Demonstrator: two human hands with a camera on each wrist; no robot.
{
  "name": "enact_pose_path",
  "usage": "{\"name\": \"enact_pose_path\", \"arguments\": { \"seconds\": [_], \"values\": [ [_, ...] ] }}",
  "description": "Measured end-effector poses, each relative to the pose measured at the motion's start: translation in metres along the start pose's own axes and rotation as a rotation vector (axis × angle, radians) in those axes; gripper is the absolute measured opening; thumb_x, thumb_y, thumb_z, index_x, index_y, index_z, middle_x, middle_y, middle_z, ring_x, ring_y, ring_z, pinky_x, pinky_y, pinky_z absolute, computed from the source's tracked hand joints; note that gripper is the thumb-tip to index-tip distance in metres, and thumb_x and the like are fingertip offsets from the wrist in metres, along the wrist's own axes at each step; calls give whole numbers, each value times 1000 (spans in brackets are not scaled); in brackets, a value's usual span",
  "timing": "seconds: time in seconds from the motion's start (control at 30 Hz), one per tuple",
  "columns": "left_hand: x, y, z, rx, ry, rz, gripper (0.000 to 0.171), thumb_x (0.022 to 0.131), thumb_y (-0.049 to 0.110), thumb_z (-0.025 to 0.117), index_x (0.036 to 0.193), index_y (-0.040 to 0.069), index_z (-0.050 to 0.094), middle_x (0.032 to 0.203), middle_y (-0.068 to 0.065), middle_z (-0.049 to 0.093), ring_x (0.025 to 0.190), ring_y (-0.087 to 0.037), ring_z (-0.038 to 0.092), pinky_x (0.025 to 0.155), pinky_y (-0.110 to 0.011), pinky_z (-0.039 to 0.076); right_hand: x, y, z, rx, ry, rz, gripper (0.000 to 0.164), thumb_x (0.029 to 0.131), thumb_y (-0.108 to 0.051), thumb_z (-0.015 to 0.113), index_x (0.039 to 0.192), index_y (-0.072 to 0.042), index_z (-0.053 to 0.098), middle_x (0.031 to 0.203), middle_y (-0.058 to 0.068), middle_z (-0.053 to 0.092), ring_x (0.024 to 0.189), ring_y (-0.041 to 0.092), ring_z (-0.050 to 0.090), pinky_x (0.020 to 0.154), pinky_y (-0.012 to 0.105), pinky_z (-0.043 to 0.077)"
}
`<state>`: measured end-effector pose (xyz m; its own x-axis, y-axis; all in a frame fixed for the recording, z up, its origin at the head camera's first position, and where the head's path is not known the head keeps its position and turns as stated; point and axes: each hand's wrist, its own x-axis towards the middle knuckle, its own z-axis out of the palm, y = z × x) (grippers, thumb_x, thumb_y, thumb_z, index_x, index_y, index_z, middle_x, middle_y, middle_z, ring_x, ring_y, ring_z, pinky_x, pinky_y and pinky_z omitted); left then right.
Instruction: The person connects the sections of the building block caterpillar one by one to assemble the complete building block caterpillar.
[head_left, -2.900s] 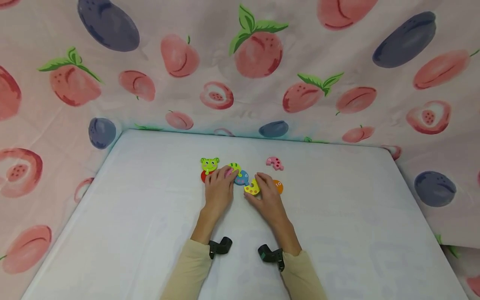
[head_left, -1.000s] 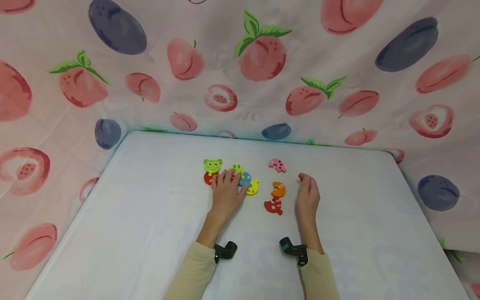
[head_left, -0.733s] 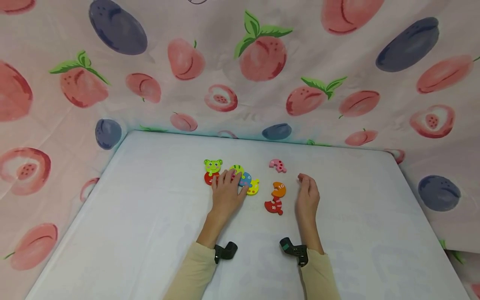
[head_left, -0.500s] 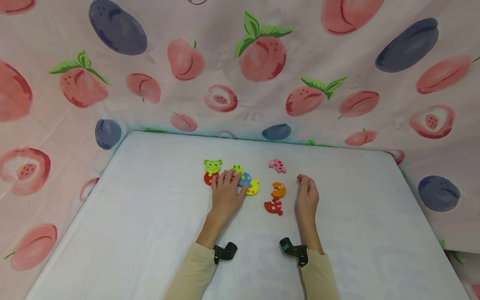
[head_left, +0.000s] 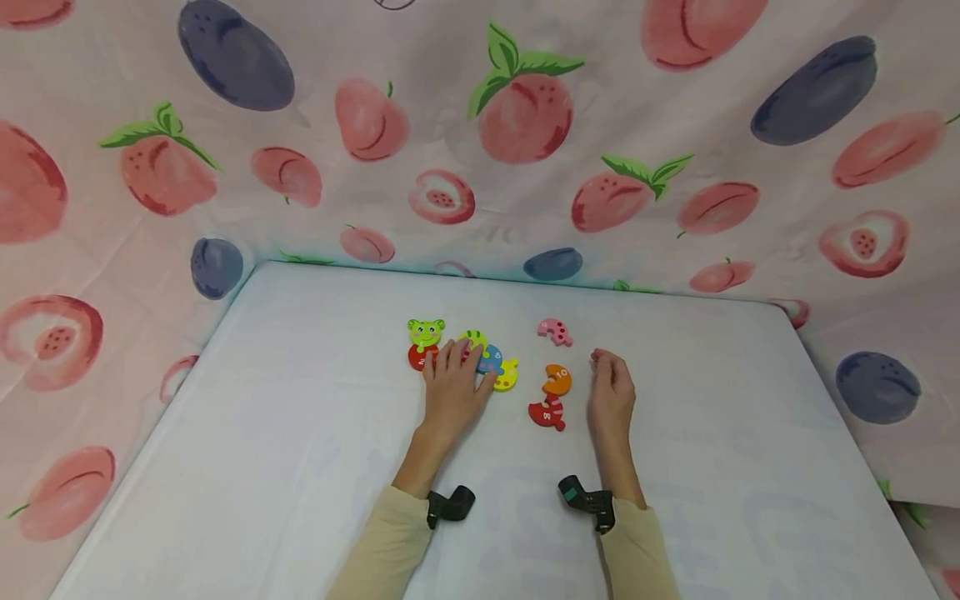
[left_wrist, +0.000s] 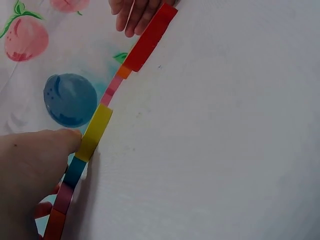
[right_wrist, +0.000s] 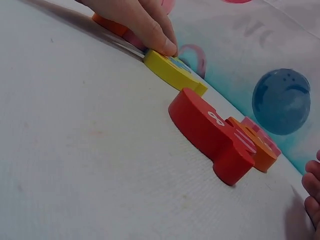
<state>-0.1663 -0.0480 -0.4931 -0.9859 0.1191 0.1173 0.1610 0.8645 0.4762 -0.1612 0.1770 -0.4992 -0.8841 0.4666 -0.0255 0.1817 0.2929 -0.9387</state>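
Observation:
My left hand (head_left: pixel 452 398) rests over a row of flat animal-shaped puzzle pieces, its fingers fairly straight and spread. The row starts with a green frog-like head (head_left: pixel 426 332) and a red piece (head_left: pixel 418 358), then passes partly hidden beneath my fingers. Beyond them come a striped green piece (head_left: pixel 476 337), a blue piece (head_left: pixel 491 359) and a yellow piece (head_left: pixel 507 377); my thumb touches the yellow one in the right wrist view. My right hand (head_left: pixel 613 402) lies to the right, loosely curled and holding nothing. Nearest it are an orange piece (head_left: pixel 557 380) and a red piece marked 8 (right_wrist: pixel 210 132).
A pink spotted piece (head_left: pixel 556 331) lies farther back, apart from the row. All pieces are on a white-covered table (head_left: pixel 300 467). A fruit-print cloth (head_left: pixel 510 200) hangs along the back and sides. Each wrist carries a black camera (head_left: pixel 452 505).
Since the earliest frame my right hand has left the yellow piece and moved right, uncovering the red 8 piece. Over the last second it has drifted slightly left; my left hand has stayed put.

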Motion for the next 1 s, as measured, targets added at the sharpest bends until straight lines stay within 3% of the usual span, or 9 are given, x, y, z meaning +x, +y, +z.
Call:
{"name": "enact_pose_path", "arguments": {
  "seconds": [0.27, 0.53, 0.73, 1.0],
  "values": [
    [1, 0, 3, -5, -18, -22, 69, 87, 52, 63, 145, 17, 45, 152, -9, 36, 144, -29, 25, 120, -59, 11, 1, 3, 1, -4, -12, -10, 42, 104, -39, 38, 129, -10, 55, 129, 9, 60, 120, 25, 53, 110, 42, 42],
    [2, 0, 4, 0, -20, -29, 70, 87, 52, 63, 145, 18, 44, 152, -9, 36, 144, -28, 25, 121, -59, 11, 0, 4, 2, -38, -16, -4, 37, 103, -33, 42, 129, -10, 56, 130, 9, 59, 118, 26, 52, 109, 43, 42],
    [1, -1, 5, 2, -20, -37, 70, 86, 52, 65, 145, 18, 45, 152, -9, 36, 144, -28, 25, 120, -59, 11, -17, 3, 1, -99, -78, 18, 36, 100, -33, 49, 128, -11, 56, 125, 9, 60, 113, 24, 54, 105, 43, 46],
    [1, -1, 5, 6, -4, -29, 70, 86, 52, 65, 144, 18, 46, 151, -9, 37, 144, -29, 26, 120, -59, 13, -43, -4, 0, -279, -165, -92, 36, 89, -30, 69, 109, -2, 58, 106, 14, 62, 101, 26, 56, 91, 40, 49]
  ]
}}
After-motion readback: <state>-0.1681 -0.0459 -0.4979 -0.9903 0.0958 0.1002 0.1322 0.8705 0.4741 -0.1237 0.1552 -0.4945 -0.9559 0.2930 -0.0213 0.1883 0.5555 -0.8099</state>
